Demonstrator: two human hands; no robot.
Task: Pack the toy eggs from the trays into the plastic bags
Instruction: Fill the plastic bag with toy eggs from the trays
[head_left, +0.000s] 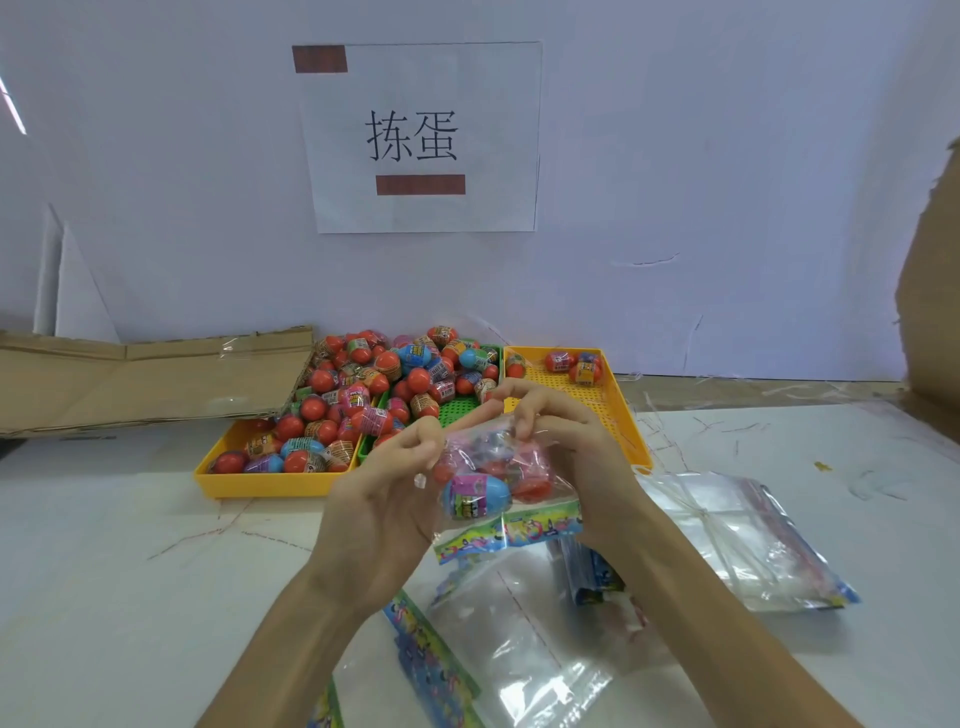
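Two hands: left hand (384, 483) and right hand (566, 441) each pinch the filled bag (498, 483) above the desk's middle | risk: eggs (475, 493) could spill if either pinch slips.

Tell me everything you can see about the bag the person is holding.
The bag is clear, thin plastic with a colourful printed strip along its lower edge. It holds several toy eggs, one blue and purple, others red and pink. Both hands, left and right, pinch its top, holding it above the table.
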